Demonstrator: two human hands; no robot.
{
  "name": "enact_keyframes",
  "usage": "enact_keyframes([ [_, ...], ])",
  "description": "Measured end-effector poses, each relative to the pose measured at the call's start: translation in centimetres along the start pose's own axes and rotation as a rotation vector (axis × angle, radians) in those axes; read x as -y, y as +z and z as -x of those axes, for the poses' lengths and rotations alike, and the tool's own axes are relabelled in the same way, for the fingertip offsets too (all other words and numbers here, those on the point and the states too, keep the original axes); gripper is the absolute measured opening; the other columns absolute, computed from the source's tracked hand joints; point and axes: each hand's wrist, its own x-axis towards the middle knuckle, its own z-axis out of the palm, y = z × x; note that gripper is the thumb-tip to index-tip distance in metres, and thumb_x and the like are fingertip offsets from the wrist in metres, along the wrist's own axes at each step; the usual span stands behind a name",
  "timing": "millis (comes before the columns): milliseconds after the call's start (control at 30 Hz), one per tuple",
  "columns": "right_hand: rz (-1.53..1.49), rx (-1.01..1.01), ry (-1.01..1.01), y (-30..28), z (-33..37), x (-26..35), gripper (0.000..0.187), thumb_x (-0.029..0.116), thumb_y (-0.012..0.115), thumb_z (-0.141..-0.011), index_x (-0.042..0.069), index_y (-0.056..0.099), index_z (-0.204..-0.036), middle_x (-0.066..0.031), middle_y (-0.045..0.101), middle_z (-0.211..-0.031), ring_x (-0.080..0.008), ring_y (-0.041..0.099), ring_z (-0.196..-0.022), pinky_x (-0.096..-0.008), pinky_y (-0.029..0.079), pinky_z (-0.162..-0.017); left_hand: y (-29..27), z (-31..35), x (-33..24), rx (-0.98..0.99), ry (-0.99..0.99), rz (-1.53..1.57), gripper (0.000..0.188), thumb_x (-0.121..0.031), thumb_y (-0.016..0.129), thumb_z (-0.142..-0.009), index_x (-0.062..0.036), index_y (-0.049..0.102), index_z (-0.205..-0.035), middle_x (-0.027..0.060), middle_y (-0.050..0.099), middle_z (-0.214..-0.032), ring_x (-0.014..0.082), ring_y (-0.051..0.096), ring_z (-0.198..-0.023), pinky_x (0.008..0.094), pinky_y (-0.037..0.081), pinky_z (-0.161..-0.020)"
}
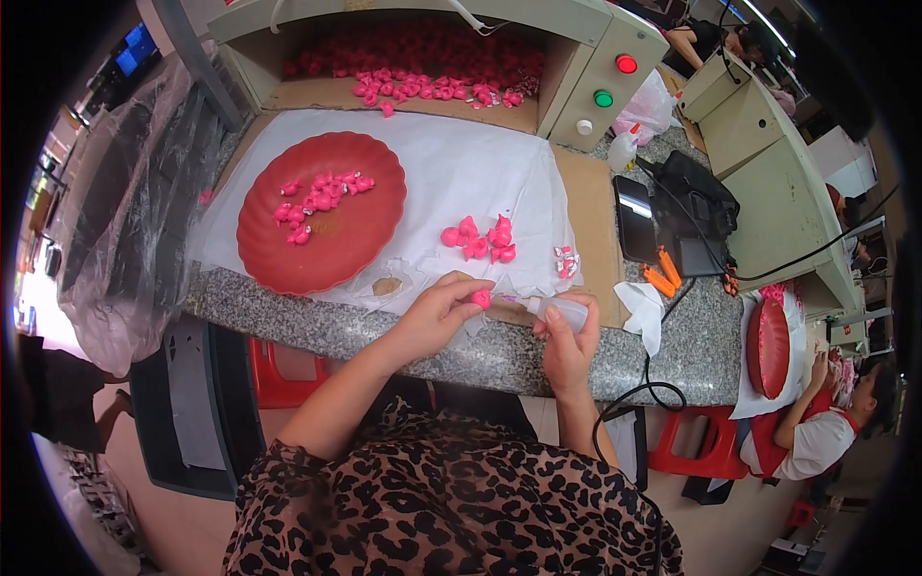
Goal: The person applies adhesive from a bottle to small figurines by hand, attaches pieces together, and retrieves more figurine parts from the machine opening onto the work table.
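Landmark: red plate [288, 252]. Round, scalloped rim, sitting on white cloth [451, 163] over a speckled granite table [317, 322], near the table's front edge. Plate is holding a small scatter of pink pieces [319, 200]; most of its surface is showing bare. Left of the plate, crumpled clear plastic sheet [125, 240] is hanging past the table end. Behind the plate, a beige machine box [576, 58] is opening onto a heap of red and pink pieces [423, 67] on cardboard.

Right of the plate, open white cloth, then a loose cluster of pink pieces [478, 240]. Below that, at the table's front edge, left hand [437, 312] is pinching one small pink piece [481, 299], fingers closed on it. Just right, right hand [569, 341] is gripping a small clear squeeze bottle [560, 309], fingers wrapped round it, nozzle pointing at the pink piece, about touching.

Farther right of the plate: black device [687, 216] with cables, orange bits [661, 274], crumpled white tissue [642, 312]. Past the table end, another person [816, 437] is sitting by a second red plate [768, 348].
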Motion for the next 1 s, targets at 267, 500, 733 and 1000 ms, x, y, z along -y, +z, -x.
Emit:
enact_keyframes([
  [267, 0.119, 0.127, 0.058, -0.7, -0.8, 0.8, 0.022, 0.009, 0.054, -0.08, 0.003, 0.039, -0.094, -0.0069, 0.05, -0.079, -0.0105, 0.049, -0.064, -0.0218, 0.04, -0.058, -0.9, -0.3, -1.0, 0.181, -0.054, -0.088, 0.029, -0.009, 0.049, -0.083, -0.003, 0.05, -0.111, 0.0088, 0.045, -0.089, 0.0184, 0.046, -0.086, 0.0263, 0.037, -0.077],
  [500, 0.168, 0.151, 0.103, -0.6, -0.9, 0.9, 0.021, 0.009, 0.055, -0.08, 0.003, 0.039, -0.092, -0.0063, 0.05, -0.08, -0.0095, 0.048, -0.064, -0.0213, 0.04, -0.058, -0.9, -0.3, -1.0, 0.193, -0.071, -0.087, 0.028, -0.01, 0.048, -0.084, -0.0032, 0.05, -0.111, 0.0089, 0.044, -0.089, 0.0186, 0.045, -0.088, 0.0261, 0.036, -0.078],
  [733, 0.16, 0.142, 0.073, -0.9, -1.1, 0.3, 0.019, 0.009, 0.055, -0.079, 0.005, 0.041, -0.091, -0.004, 0.05, -0.077, -0.009, 0.048, -0.058, -0.0199, 0.038, -0.052, -0.9, -0.3, -0.9, 0.215, -0.039, -0.102, 0.028, -0.01, 0.047, -0.085, -0.0029, 0.05, -0.112, 0.0089, 0.045, -0.09, 0.0189, 0.045, -0.088, 0.0264, 0.036, -0.079],
  [1000, 0.186, 0.158, 0.068, -0.8, -1.3, 0.6, 0.019, 0.008, 0.055, -0.079, 0.005, 0.041, -0.091, -0.0043, 0.049, -0.078, -0.0088, 0.048, -0.059, -0.0199, 0.039, -0.053, -0.9, -0.3, -0.8, 0.22, -0.05, -0.099, 0.028, -0.008, 0.047, -0.084, -0.0024, 0.05, -0.112, 0.0091, 0.045, -0.09, 0.0193, 0.045, -0.088, 0.0266, 0.036, -0.079],
])
